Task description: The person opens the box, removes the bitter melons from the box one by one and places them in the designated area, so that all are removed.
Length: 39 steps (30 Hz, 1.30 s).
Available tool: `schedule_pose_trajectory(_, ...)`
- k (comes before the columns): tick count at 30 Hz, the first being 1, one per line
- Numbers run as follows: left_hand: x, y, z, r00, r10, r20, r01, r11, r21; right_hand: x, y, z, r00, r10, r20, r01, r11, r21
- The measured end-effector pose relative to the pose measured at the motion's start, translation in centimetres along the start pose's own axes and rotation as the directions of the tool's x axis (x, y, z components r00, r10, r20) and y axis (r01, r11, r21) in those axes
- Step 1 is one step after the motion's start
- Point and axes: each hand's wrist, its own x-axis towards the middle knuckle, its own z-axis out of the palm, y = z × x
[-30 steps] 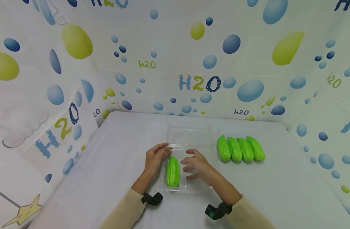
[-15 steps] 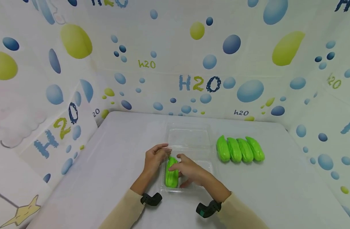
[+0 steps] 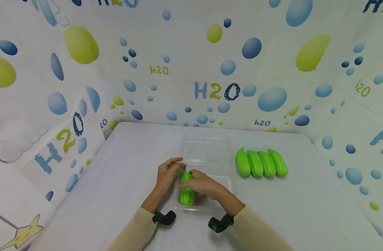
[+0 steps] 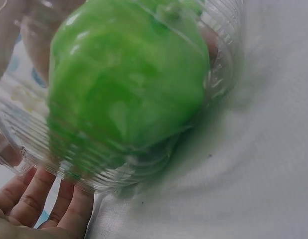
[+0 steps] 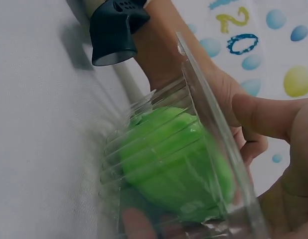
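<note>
A bright green, ridged, gourd-like vegetable (image 3: 187,198) lies lengthwise in the left side of a clear plastic clamshell box (image 3: 191,209). The box's lid (image 3: 206,150) is folded back, away from the person. At the box's left edge, my left hand (image 3: 167,177) holds the rim, fingers against the plastic wall in the left wrist view. My right hand (image 3: 207,185) reaches over the vegetable from the right, spread around it. In the right wrist view its thumb (image 5: 266,114) stands extended above the rim, apart from the vegetable (image 5: 169,159), while blurred fingertips (image 5: 139,223) sit low beside it.
Several matching green vegetables (image 3: 255,164) lie side by side in a row to the right of the box. A white cloth covers the table (image 3: 131,150). Behind it hangs a patterned curtain (image 3: 178,42). Each wrist wears a black camera (image 3: 221,223).
My right hand has moved left and in over the vegetable in the box, its thumb now crossing above it. The left hand stays at the box's left edge.
</note>
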Motion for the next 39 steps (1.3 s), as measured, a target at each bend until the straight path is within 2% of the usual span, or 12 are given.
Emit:
schedule_pose_trajectory(4,-0.1,0.0,-0.1,1.000,-0.013,0.002,0.013,1.000,0.017,0.3,0.0,0.3,1.000,-0.016,-0.016,0.015,0.999,-0.048)
schedule_pose_trajectory(11,-0.3,-0.2,-0.3,1.000,-0.028,-0.007,0.028,0.999,0.038,0.9,0.4,1.1,0.996,-0.065,-0.055,0.053,0.979,-0.196)
schedule_pose_trajectory(17,-0.3,-0.3,-0.2,1.000,-0.030,-0.003,0.031,0.996,0.078,1.1,0.7,1.3,0.994,-0.084,-0.062,0.069,0.972,-0.223)
schedule_pose_trajectory(23,0.1,-0.3,-0.3,1.000,-0.031,0.002,0.031,0.994,0.101,1.0,0.8,1.4,0.995,-0.089,-0.045,0.078,0.978,-0.192)
schedule_pose_trajectory(30,0.1,-0.1,-0.4,1.000,-0.031,-0.008,0.031,0.999,0.034,0.7,0.5,1.3,0.996,-0.086,-0.017,0.084,0.990,-0.112)
schedule_pose_trajectory(39,0.1,-0.1,-0.2,0.999,-0.031,-0.019,0.032,0.999,0.027,0.5,0.5,0.8,0.997,-0.080,0.002,0.080,0.997,-0.005)
